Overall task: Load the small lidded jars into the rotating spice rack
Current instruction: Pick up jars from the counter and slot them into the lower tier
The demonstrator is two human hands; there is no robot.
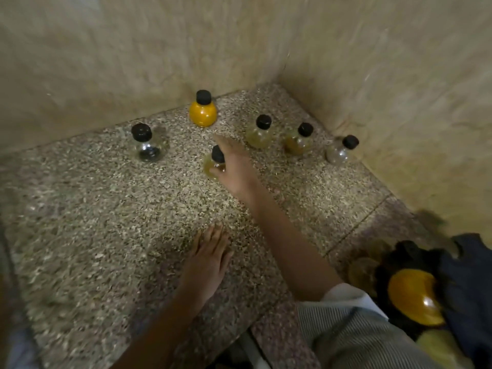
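A person's right hand (pixel 235 166) meets a small black-capped jar (pixel 213 165) of yellowish contents at the centre of the frame. The thumb is against the glass and the fingers stretch nearly straight past the cap, not closed round it. The left hand (pixel 207 259) lies flat and open on the speckled stone counter (pixel 93 222) in the lower middle, holding nothing. Five more jars stand apart along the back: a dark-filled jar (pixel 146 146) at left, a bright yellow jar (pixel 203 114) by the wall, then a pale jar (pixel 259 135), an amber jar (pixel 298 143) and a near-clear jar (pixel 339 153) toward the right corner. A blurred dark shape at lower right, likely the spice rack (pixel 407 253), already carries an orange jar (pixel 414 296). The pick-up looks best done by curling the fingers round the bulb below the neck, not the cap alone, and lifting straight up clear of the neighbours
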